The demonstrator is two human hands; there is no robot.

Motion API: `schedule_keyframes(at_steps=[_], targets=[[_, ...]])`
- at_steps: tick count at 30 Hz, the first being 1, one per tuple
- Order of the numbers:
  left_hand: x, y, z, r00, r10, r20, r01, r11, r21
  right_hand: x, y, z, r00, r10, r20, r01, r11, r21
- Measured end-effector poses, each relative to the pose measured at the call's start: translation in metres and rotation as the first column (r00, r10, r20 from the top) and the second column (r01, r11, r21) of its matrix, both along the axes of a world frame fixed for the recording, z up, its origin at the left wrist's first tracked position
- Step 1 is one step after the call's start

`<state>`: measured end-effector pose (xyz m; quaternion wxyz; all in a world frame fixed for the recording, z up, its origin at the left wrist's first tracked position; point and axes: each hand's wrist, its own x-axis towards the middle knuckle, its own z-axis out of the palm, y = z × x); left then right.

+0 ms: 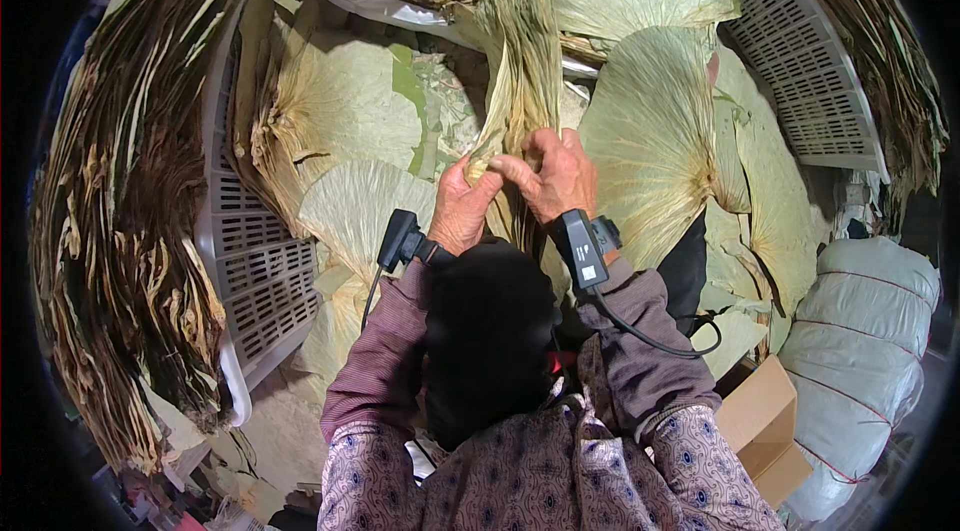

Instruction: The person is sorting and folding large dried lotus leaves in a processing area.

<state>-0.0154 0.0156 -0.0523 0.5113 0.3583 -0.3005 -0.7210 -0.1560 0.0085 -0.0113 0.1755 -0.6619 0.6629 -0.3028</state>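
My left hand (463, 205) and my right hand (556, 175) pinch a folded bundle of dried, pleated leaves (525, 73), yellow-green and brown, at its lower part in the middle of the view. The thumbs are close together in front of the bundle, whose upper end fans out away from me. To its right lies a large round dried leaf (652, 133), its veins meeting at a brown gathered edge. On the left are another broad pale leaf (345, 103) and a smaller fan-shaped one (367, 205). Part of the bundle below my hands is hidden by the dark head covering.
A plastic crate (259, 268) with tall stacks of dried leaves (135, 231) stands at the left. Another crate (806, 51) and leaf stack (874, 58) are at the upper right. A wrapped, corded bale (862, 351) and an open cardboard box (757, 407) lie at the lower right.
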Motion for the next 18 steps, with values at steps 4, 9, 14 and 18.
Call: schedule_keyframes(at_steps=[4,9,14,18], targets=[[-0.002,-0.004,-0.002,0.997,0.074,0.018,-0.076,0.991,0.110,0.001,-0.002,-0.006,0.997,-0.020,0.077,0.027,0.996,-0.085],[0.007,-0.006,-0.002,1.000,0.026,0.006,-0.026,1.000,0.016,0.012,0.003,-0.008,0.985,0.160,-0.061,-0.164,0.985,-0.059],[0.019,-0.008,-0.008,0.991,0.067,0.112,-0.087,0.978,0.187,0.018,0.010,-0.016,0.985,0.170,-0.013,-0.169,0.983,0.069],[0.020,-0.004,-0.018,0.973,0.225,0.044,-0.229,0.944,0.239,0.008,0.011,-0.040,0.988,0.121,0.100,-0.117,0.992,-0.045]])
